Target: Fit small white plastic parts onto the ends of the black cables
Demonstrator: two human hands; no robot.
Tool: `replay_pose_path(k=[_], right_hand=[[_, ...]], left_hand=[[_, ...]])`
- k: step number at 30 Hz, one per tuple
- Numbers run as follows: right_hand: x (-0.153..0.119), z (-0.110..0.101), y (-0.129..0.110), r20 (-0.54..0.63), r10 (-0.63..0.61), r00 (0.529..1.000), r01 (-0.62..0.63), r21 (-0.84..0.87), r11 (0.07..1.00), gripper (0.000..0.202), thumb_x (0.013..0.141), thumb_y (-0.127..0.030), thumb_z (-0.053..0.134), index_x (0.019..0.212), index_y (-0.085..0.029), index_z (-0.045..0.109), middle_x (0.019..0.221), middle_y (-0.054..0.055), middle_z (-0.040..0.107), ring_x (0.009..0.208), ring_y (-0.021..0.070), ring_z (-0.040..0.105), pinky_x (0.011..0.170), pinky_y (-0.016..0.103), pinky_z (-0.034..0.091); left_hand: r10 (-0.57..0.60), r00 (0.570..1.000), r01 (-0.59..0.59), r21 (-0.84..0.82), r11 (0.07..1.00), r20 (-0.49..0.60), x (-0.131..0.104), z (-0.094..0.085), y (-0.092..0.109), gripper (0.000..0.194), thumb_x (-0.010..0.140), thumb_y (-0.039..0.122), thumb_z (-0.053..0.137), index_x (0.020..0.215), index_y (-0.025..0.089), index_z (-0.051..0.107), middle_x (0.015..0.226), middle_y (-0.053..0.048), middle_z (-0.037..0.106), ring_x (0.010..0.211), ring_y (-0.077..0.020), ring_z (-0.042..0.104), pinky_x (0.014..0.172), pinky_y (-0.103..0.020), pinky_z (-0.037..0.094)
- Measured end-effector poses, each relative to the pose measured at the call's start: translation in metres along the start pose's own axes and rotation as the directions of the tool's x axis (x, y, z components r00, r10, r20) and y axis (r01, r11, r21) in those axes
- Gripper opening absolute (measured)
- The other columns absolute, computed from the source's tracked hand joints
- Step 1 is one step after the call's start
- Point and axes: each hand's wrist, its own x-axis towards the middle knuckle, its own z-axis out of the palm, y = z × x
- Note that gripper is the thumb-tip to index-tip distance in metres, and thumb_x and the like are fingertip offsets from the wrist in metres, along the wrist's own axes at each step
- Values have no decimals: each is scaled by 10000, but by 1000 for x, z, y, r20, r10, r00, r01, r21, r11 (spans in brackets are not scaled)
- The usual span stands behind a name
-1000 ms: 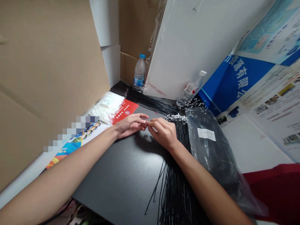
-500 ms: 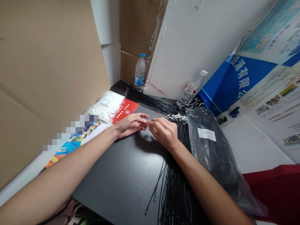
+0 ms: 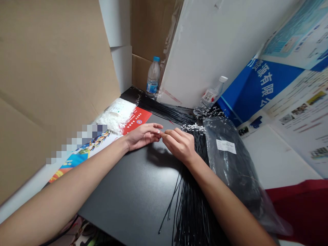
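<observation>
Over the dark table (image 3: 123, 191), my left hand (image 3: 143, 137) has its fingers bent toward the right, with a small white piece (image 3: 159, 132) at the fingertips. My right hand (image 3: 179, 142) meets it there, its fingers closed together at the same white piece. The piece is too small to make out in detail. To the right of and below my right hand lies a thick bundle of black cords (image 3: 192, 205) with white ends. A plastic bag of small white pieces (image 3: 116, 114) lies beyond my left hand on a red sheet (image 3: 140, 118).
Two bottles stand at the back, one with a blue cap (image 3: 153, 78), one tilted with a white cap (image 3: 214, 92). More black cords (image 3: 169, 111) lie before them. A clear bag with a label (image 3: 230, 171) is at the right. Cardboard (image 3: 51, 61) rises at the left.
Both hands stay nearly in place; the fingertips have shifted very slightly around the small white piece.
</observation>
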Motion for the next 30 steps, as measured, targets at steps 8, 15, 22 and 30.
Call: replay_pose_path(k=[8, 15, 22, 30], right_hand=[[0, 1, 0, 72, 58, 996, -59, 11, 998, 128, 922, -133, 540, 954, -195, 648, 880, 18, 720, 667, 127, 562, 609, 274, 398], [2, 4, -5, 106, 257, 960, -275, 224, 935, 80, 909, -173, 535, 923, -185, 614, 838, 49, 700, 728, 158, 604, 652, 274, 455], [-1, 9, -8, 160, 379, 911, -411, 385, 826, 71, 914, -190, 513, 915, -187, 583, 760, 28, 671, 648, 132, 590, 651, 250, 472], [-2, 9, -11, 279, 543, 792, -599, 529, 601, 121, 901, -271, 555, 823, -186, 590, 638, -12, 632, 489, 84, 511, 495, 206, 406]], left_hand=[[22, 997, -20, 30, 999, -68, 1, 1, -1, 153, 756, 45, 647, 883, 121, 607, 726, -14, 624, 679, -105, 607, 715, -250, 482], [79, 997, -80, 46, 996, 16, 2, -1, -4, 170, 741, 86, 691, 884, 122, 607, 731, -12, 647, 654, -94, 594, 684, -242, 452], [122, 991, -128, 99, 987, 60, 3, -4, -4, 175, 733, 105, 696, 881, 120, 604, 759, -22, 662, 659, -98, 586, 693, -260, 441], [136, 990, -140, 107, 984, 47, 2, -3, -4, 174, 735, 94, 711, 869, 124, 605, 727, -18, 653, 706, -109, 600, 721, -264, 462]])
